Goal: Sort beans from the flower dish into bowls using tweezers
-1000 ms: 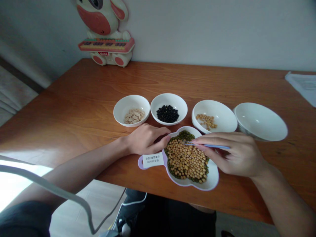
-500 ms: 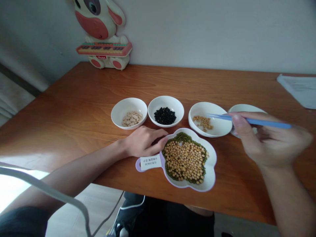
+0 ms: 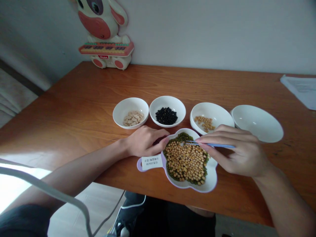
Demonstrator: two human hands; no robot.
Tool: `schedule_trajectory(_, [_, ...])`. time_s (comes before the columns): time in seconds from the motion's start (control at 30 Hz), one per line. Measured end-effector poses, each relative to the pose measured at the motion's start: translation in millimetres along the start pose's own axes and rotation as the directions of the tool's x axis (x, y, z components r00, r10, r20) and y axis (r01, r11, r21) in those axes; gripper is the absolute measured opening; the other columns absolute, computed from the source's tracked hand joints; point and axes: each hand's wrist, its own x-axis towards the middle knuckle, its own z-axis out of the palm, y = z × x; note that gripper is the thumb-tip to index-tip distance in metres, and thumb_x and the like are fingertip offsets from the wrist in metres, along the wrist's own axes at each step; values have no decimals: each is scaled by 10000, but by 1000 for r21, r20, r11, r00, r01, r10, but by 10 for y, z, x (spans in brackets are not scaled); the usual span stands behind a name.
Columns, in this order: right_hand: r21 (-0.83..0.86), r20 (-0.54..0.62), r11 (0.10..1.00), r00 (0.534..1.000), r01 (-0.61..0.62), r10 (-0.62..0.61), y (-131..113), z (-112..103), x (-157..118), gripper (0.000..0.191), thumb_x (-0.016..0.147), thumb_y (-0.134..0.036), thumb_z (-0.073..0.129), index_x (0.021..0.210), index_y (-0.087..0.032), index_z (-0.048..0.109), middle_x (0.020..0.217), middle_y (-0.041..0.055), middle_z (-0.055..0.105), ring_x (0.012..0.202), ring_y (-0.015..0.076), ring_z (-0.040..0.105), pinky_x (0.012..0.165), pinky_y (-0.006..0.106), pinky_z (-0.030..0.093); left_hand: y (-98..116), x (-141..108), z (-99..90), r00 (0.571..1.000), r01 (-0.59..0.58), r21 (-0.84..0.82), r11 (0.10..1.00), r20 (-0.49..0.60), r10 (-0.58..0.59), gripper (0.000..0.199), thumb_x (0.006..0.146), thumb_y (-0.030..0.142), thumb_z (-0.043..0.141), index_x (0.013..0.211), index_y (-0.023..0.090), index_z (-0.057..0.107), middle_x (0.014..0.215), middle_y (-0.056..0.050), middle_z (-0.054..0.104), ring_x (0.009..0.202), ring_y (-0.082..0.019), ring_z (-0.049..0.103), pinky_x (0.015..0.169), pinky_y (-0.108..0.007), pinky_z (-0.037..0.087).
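A wooden table (image 3: 158,85) carries a lilac-rimmed scalloped dish (image 3: 212,182) — beyond it, a row of four white bowls (image 3: 167,101), then a toy cow keyboard (image 3: 106,41) at the far edge, with papers (image 3: 300,89) far off to its right.

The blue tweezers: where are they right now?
In the head view, the blue tweezers are in the right hand, tips over the yellow beans in the scalloped dish.

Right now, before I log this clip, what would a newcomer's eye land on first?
The flower-shaped white dish at the front of the table stands out, heaped with yellow beans ringed by green mung beans, with the right hand holding blue tweezers over it. Behind it runs a row of white bowls, one holding black beans. A cartoon animal toy stands by the wall at the far edge.
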Motion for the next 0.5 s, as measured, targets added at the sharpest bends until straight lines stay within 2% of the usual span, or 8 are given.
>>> schedule_trajectory(0.5, [-47, 33, 998, 999, 36, -35, -19, 36, 9, 294, 849, -72, 776, 1107, -211, 750, 957, 1, 824, 745, 140, 688, 687, 302, 572, -15, -11, 14, 1000, 13, -14, 1000, 8, -13, 352, 1073, 304, 413, 1134, 112, 702, 802, -66, 776, 653, -167, 721, 585, -279, 505])
